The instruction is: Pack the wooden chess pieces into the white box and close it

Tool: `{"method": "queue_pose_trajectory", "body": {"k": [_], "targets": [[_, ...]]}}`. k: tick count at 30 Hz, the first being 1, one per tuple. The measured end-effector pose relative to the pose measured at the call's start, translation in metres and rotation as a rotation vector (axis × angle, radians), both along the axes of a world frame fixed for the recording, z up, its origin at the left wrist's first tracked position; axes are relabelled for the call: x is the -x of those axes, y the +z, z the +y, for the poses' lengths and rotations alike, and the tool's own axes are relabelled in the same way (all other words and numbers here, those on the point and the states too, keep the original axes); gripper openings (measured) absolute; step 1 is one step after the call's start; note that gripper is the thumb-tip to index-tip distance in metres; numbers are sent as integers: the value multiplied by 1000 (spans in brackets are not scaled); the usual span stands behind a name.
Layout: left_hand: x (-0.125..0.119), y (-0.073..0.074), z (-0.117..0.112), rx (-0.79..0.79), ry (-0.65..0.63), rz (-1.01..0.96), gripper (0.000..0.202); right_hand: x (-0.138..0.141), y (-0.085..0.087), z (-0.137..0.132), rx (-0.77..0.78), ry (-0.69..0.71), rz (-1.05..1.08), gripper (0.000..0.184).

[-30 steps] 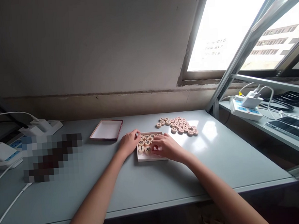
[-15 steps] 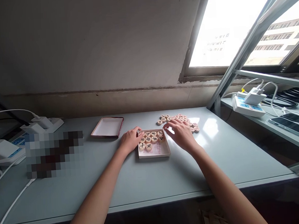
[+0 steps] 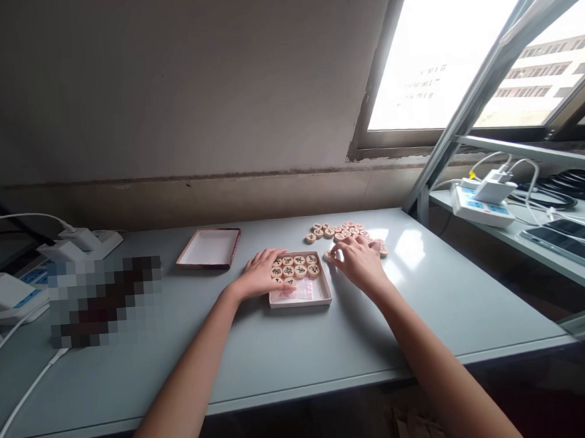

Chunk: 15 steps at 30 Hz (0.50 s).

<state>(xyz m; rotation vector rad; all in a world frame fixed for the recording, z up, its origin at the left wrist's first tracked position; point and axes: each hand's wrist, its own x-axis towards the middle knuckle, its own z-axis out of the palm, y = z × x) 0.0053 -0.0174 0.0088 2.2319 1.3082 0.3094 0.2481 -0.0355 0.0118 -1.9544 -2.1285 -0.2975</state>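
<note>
A shallow white box (image 3: 301, 304) stands on the desk with rows of wooden Chinese chess pieces (image 3: 301, 270) marked in black. Its near part shows a bare printed bottom. My left hand (image 3: 261, 276) lies over the box's left side, fingers stretched out and thumb on the nearest row, partly covering those pieces. Just right of the box, my right hand (image 3: 360, 262) pinches a Chinese chess piece (image 3: 328, 254) between thumb and fingertips, at desk level. Beyond that hand lies a group of loose pieces (image 3: 348, 231), some black-marked, some red-marked, partly hidden by the hand.
An upturned box lid (image 3: 209, 249) with a dark red side lies left of the box. Power strips (image 3: 104, 243) with plugs and white cables line the desk's left end. A metal shelf at right holds another power strip (image 3: 482, 204) and a tablet-like device (image 3: 569, 243).
My left hand has slid right over the box, its thumb now on the near row. My right hand has lowered and closed on a chess piece beside the box.
</note>
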Motion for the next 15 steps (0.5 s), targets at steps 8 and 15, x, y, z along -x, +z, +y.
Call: {"method": "queue_pose_trajectory", "body": {"k": [8, 15], "targets": [[0, 0, 0, -3, -1, -18, 76, 4, -1, 0, -56, 24, 26, 28], [-1, 0, 0, 0, 11, -36, 77, 9, 0, -1, -37, 129, 71, 27]]}}
